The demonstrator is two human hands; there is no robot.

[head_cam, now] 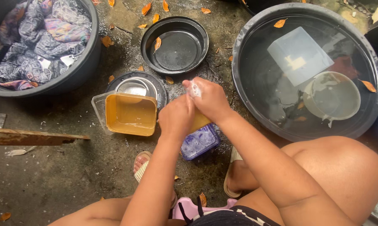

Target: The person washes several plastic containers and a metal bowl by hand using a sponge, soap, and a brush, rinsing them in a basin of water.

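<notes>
Wet concrete floor (71,180) with orange leaves carries the washing. Both hands meet just right of the yellow tub (130,114): left hand (176,119) closes around a yellow container (199,121), right hand (210,98) rubs it, fingers curled over something soapy. Beyond the tub, two washed containers float in the big black basin (256,42); the tub itself seems unwashed.

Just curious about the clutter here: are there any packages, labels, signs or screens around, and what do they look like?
No labels, signs or screens show.
Yellow rectangular plastic container with clear rim: ground, left of both hands, open, empty.
Clear rectangular plastic box: floats in the large black water basin, upper right.
Small bluish clear tub: under the hands.
</notes>
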